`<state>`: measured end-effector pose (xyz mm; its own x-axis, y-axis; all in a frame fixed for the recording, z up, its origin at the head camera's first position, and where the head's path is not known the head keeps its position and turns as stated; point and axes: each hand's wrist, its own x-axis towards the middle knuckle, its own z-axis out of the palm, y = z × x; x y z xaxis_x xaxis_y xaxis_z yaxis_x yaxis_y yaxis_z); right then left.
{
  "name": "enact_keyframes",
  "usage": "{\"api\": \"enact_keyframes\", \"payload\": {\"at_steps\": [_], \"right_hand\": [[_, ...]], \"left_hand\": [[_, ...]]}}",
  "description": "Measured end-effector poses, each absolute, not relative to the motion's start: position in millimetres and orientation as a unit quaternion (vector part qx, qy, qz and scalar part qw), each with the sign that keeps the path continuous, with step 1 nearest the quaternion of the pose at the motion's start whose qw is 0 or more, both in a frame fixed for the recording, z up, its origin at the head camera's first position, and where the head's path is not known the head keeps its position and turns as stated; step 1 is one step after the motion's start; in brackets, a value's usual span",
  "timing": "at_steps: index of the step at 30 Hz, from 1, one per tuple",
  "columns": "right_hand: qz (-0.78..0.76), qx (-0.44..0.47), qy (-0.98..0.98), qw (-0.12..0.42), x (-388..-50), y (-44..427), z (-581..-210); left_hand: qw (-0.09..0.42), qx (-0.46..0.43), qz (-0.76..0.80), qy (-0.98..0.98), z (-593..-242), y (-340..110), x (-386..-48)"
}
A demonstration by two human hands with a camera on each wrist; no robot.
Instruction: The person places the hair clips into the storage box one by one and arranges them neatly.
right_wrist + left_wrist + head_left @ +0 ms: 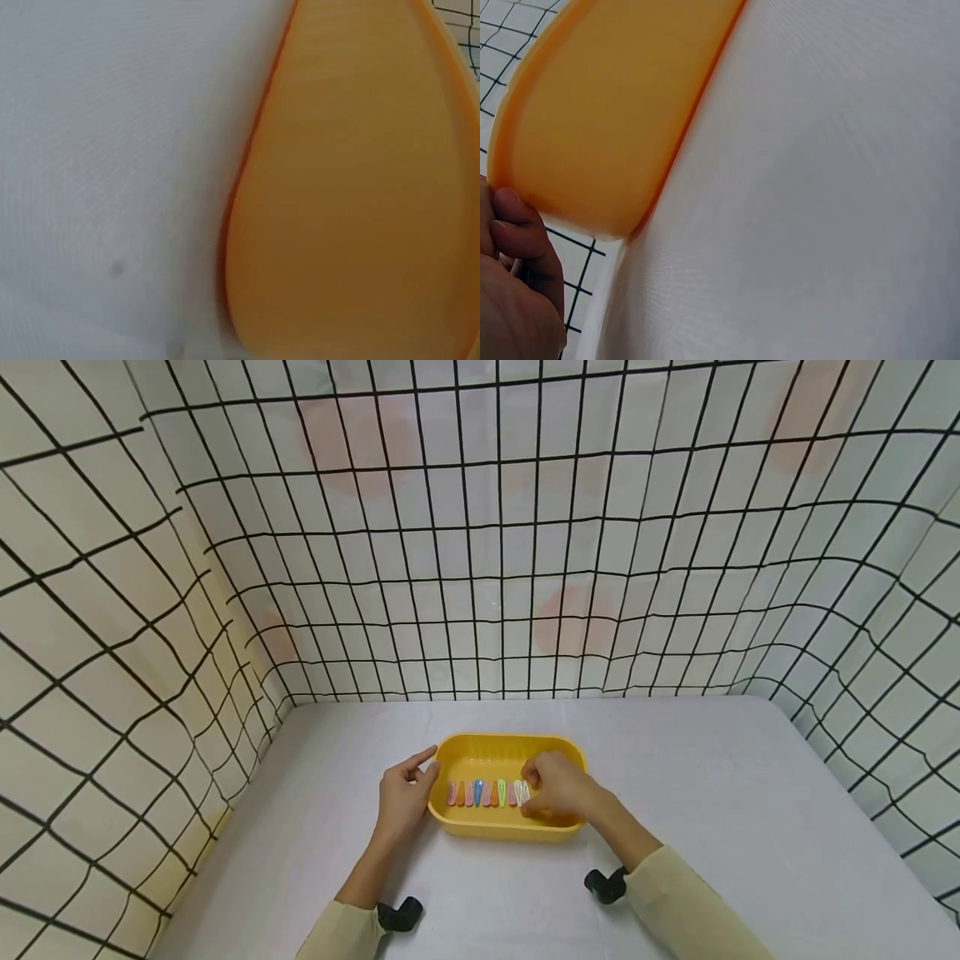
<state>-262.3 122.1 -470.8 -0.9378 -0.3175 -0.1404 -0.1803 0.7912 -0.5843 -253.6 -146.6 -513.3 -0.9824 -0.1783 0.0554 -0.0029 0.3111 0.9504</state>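
A yellow tray (506,831) sits on the white cloth in the head view. Inside it, several colourful snap hair clips (478,792) stand side by side in a row. My left hand (402,795) grips the tray's left end at the rim; its curled fingers (525,240) show against that end in the left wrist view. My right hand (561,785) reaches over the right part of the tray. Its thumb and forefinger span the ends of a whitish hair clip (526,792) at the row's right end. Only the tray's outer wall (352,195) and cloth appear in the right wrist view.
A white cloth (697,793) covers the table. Walls of black grid netting (480,552) over white sheeting stand at the back and both sides. Dark wrist devices (401,914) sit at the cuffs of both light sleeves.
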Motion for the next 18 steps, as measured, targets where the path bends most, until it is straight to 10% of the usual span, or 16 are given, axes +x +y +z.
{"api": "enact_keyframes", "payload": {"at_steps": [18], "right_hand": [[-0.353, -0.193, 0.916, 0.004, -264, 194, -453]], "left_hand": [[0.089, 0.056, -0.571, -0.814, -512, -149, -252]]}}
